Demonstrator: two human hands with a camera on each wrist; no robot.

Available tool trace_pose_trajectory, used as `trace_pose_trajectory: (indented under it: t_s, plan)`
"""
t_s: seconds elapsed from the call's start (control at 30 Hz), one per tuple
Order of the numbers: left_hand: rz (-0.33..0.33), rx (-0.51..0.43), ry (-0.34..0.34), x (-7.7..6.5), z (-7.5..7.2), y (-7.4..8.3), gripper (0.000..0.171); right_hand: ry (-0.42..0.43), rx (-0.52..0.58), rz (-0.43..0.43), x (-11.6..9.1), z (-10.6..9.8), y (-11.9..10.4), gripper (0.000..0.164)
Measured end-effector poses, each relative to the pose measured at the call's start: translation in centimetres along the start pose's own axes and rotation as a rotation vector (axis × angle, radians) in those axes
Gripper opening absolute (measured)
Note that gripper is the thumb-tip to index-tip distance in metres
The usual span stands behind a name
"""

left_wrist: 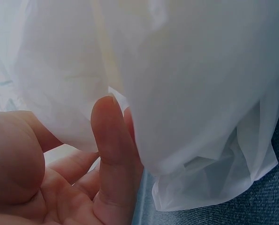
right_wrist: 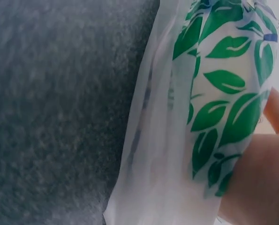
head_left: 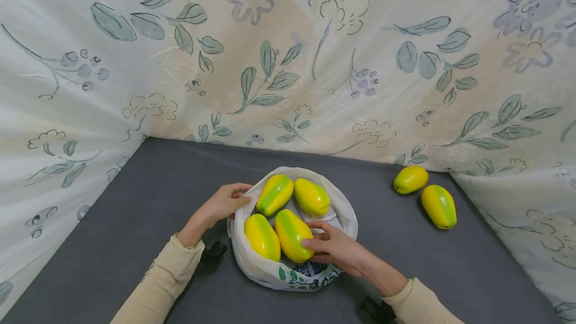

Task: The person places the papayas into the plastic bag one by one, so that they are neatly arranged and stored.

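Note:
A white plastic bag (head_left: pixel 348 209) with a leaf print stands wide open on the dark cloth, holding several yellow-green papayas. Its left rim is gripped by my left hand (head_left: pixel 228 201); the left wrist view shows the bag's thin film (left_wrist: pixel 186 93) at the thumb and fingers. My right hand (head_left: pixel 337 246) reaches over the bag's right side, with thumb and fingers on the front papaya (head_left: pixel 292 234). Beside that one lies another papaya (head_left: pixel 262 238); behind are a papaya (head_left: pixel 275 194) and one more papaya (head_left: pixel 312 197). The right wrist view shows mostly the bag's printed leaves (right_wrist: pixel 226 80).
Two more papayas lie outside the bag at the far right: a smaller-looking papaya (head_left: pixel 410 179) at the back and another papaya (head_left: pixel 439 207) in front of it. Dark grey cloth (head_left: pixel 175 179) covers the surface. A floral curtain (head_left: pixel 288 64) encloses the back and sides.

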State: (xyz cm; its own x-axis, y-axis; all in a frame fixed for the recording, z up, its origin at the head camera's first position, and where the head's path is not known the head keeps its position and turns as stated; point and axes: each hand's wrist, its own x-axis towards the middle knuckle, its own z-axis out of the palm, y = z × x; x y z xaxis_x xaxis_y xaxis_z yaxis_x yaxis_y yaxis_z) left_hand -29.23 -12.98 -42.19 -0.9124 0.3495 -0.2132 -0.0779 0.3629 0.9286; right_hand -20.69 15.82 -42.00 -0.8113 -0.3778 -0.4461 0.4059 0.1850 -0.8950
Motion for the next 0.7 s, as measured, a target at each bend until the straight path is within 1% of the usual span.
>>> trace_pose_trajectory:
  t_s: [0.3,0.7]
  plan:
    - [-0.004,0.009,-0.001,-0.10,0.01,0.11,0.042,0.044,0.130,0.004,0.49,0.61,0.17,0.072]
    - [-0.001,0.004,-0.001,-0.08,0.00,0.11,0.042,0.076,0.250,-0.050,0.39,0.77,0.80,0.072]
